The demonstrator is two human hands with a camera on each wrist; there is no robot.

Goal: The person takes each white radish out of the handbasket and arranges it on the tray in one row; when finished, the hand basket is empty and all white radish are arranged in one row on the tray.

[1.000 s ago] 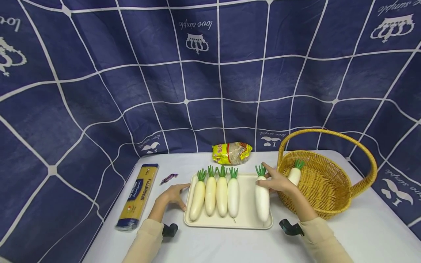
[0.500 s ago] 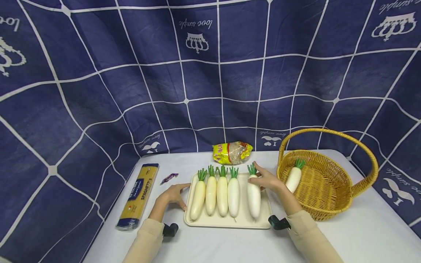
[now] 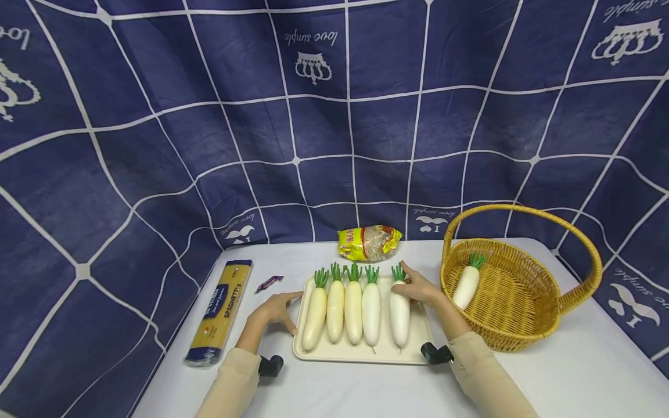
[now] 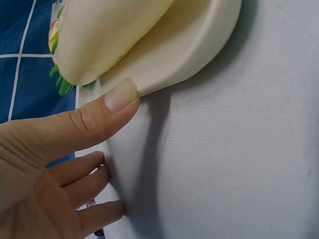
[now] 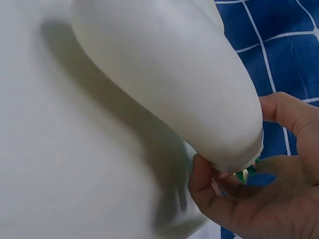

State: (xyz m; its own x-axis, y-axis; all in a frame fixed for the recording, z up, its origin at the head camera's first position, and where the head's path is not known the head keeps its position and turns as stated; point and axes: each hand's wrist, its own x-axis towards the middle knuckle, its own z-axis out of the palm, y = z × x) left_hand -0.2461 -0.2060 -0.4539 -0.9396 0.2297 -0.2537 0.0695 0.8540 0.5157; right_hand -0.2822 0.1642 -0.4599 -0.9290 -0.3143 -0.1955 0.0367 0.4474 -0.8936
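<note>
A cream tray (image 3: 385, 331) bears a row of several white radishes with green tops, including a cream radish (image 3: 314, 319) at its left end. Apart from them on the tray's right side is another white radish (image 3: 399, 319). My right hand (image 3: 422, 288) grips this one near its leafy end; in the right wrist view thumb and fingers lie on both sides of the radish (image 5: 174, 64). At the tray's left edge is my left hand (image 3: 273, 312), fingers spread and relaxed. Its thumb (image 4: 117, 102) touches the tray rim (image 4: 199, 59) in the left wrist view.
A wicker basket (image 3: 514, 305) with a tall handle stands right of the tray, one radish (image 3: 467, 287) inside. Behind the tray lies a yellow food bag (image 3: 368, 244). On the left are a spaghetti pack (image 3: 219, 310) and a small purple wrapped candy (image 3: 269, 283).
My right hand has moved left with its radish, from the tray's right edge closer to the row. The left hand has stayed at the tray's left edge.
</note>
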